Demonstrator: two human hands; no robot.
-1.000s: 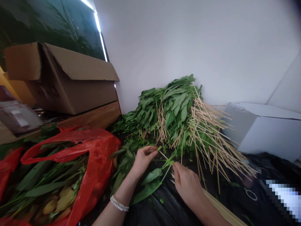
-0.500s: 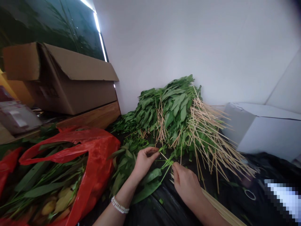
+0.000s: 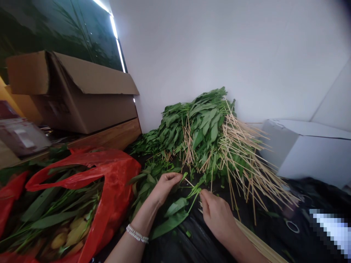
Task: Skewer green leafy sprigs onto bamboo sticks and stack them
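Observation:
My right hand (image 3: pixel 216 213) is closed around a thin wooden skewer (image 3: pixel 188 181), its tip pointing up and left. Green stems with long leaves (image 3: pixel 175 217) are bunched on the skewer beside my right fingertips and hang down left over the black plastic. At the skewer's tip, my left hand (image 3: pixel 167 186) pinches a green leaf stem (image 3: pixel 184 176); the exact hold is partly hidden by the fingers. Just beyond both hands lies a heap of leafy greens (image 3: pixel 205 120) threaded on many skewers (image 3: pixel 246 157), their bare ends spreading to the right.
An open red plastic bag (image 3: pixel 115 175) with leafy stems and yellowish round pieces stands at left. Behind it, a cardboard box (image 3: pixel 104 109) rests on a wooden ledge. A white box (image 3: pixel 309 153) is at right. Bare skewers (image 3: pixel 257 243) lie under my right forearm, on black plastic (image 3: pixel 197 244).
My left hand has drawn slightly left and down, away from the skewer's tip. The right hand has hardly moved and keeps its hold.

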